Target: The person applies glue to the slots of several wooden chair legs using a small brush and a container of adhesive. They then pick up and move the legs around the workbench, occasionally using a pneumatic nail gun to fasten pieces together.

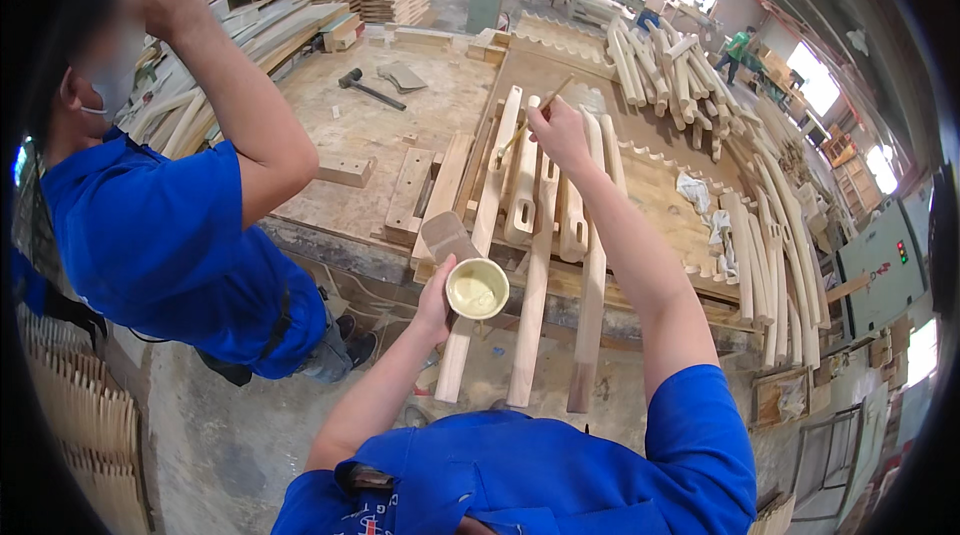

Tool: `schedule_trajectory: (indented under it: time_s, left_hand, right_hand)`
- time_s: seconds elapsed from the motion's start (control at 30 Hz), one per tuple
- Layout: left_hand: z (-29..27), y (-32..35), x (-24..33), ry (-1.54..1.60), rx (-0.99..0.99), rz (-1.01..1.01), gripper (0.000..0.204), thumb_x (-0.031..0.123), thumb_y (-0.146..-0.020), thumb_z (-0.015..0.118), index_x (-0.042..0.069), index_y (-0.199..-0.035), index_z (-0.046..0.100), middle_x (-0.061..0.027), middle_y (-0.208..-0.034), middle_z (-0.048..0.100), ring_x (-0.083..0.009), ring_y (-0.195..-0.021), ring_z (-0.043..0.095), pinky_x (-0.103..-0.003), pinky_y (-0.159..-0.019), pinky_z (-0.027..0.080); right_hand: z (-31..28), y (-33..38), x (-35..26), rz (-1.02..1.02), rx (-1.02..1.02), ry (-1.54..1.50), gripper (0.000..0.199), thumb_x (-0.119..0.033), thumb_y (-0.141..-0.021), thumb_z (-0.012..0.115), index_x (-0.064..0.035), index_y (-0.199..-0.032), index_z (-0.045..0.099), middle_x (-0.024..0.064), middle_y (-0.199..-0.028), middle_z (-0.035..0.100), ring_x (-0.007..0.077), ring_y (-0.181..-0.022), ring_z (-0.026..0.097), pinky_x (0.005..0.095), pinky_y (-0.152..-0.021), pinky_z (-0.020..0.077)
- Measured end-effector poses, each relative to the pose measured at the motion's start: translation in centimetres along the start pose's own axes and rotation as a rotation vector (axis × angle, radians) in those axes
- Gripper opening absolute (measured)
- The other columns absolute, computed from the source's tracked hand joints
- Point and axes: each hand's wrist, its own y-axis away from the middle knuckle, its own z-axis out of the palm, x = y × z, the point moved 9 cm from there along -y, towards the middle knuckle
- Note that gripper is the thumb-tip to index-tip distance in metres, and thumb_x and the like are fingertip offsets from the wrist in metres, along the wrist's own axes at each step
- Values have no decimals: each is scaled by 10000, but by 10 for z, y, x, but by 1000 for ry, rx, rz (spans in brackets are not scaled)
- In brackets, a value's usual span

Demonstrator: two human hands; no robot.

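Note:
My left hand [433, 305] is closed round the side of a pale yellow cup [497, 307] with a cream-coloured, glue-like substance inside. A flat brown piece with a rounded end [447, 235] lies just beyond the cup; whether my hand touches it, I cannot tell. Farther off, my right hand [560, 135] pinches a thin wooden stick [513, 142], slanting down to the left. Its lower tip is at or just above a long wooden bar [490, 205]. Several shaped bars lie side by side beneath, among them a slotted piece [521, 215] and a long bar [536, 310] overhanging the table's near edge.
A person in a blue shirt [150, 225] stands close on my left, one arm raised. On the worktable [300, 203] lie a mallet [370, 90] and wooden blocks [345, 170]. Curved wooden parts [670, 75] are piled at the far right, near scalloped racks [570, 38]. A grey-green cabinet [875, 255] stands right.

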Motion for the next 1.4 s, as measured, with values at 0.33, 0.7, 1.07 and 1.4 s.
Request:
schedule_trajectory:
  time_s: [0.33, 0.7, 1.07, 1.4]
  left_hand:
    - [5, 5, 1, -11, 69, 2, 419, 428, -915, 516, 62, -1107, 581, -78, -1051, 628, -199, -942, 634, -357, -813, 532]
    - [3, 8, 3, -34, 130, 41, 426, 420, -915, 519, 46, -1110, 577, -83, -1044, 629, -187, -939, 633, -335, -817, 527]
    - [-4, 5, 5, -9, 94, 60, 395, 399, -932, 498, 50, -1096, 584, -61, -1034, 633, -163, -933, 628, -312, -818, 518]
    - [4, 10, 7, -25, 102, 55, 407, 400, -931, 498, 44, -1111, 579, -74, -1048, 628, -177, -948, 628, -333, -823, 521]
  right_hand:
    - [31, -4, -8, -114, -105, 214, 245, -213, -834, 545, 27, -885, 562, 214, -765, 637, 396, -761, 616, 462, -718, 487]
    - [51, -13, -17, -81, -418, 159, 256, -227, -841, 551, 25, -845, 597, 238, -805, 630, 377, -837, 614, 451, -750, 476]
    - [69, -2, -9, 10, -570, 123, 285, -208, -899, 522, 65, -845, 583, 133, -696, 633, 183, -635, 670, 319, -598, 519]
    - [45, -18, -7, -169, -365, 408, 269, -262, -832, 628, 6, -842, 620, 158, -711, 638, 287, -710, 649, 388, -665, 502]
